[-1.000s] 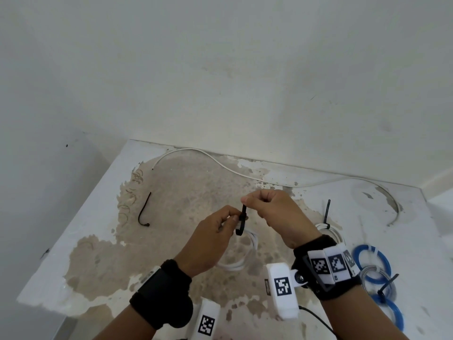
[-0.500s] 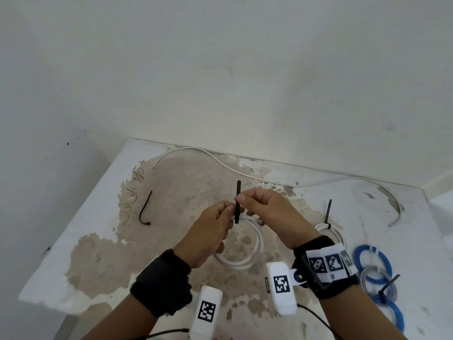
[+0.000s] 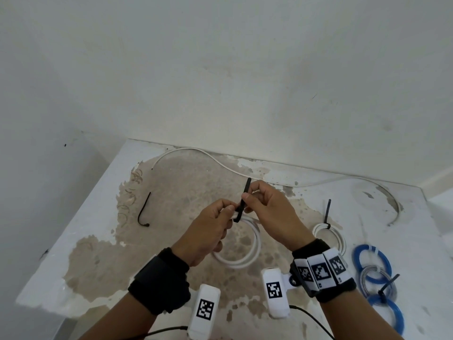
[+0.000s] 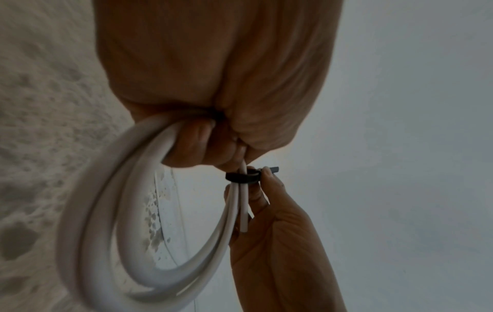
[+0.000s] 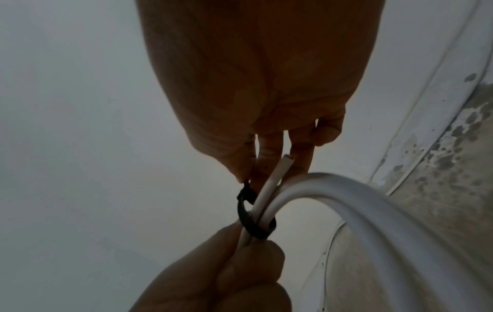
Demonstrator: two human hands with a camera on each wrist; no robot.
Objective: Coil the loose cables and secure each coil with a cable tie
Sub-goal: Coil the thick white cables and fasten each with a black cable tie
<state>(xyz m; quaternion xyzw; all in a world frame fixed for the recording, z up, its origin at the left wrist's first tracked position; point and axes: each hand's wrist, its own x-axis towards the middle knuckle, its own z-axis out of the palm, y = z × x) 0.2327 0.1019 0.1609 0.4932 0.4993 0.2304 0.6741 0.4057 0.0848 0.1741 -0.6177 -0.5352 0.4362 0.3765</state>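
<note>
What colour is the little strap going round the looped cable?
Black. The cable tie wraps the white cable coil; the right wrist view shows it best.

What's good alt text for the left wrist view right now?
A left hand grips a coiled white cable while the right hand pinches a black cable tie looped around its strands, one cut cable end hanging below the tie. Behind: a stained table and pale wall.
</note>
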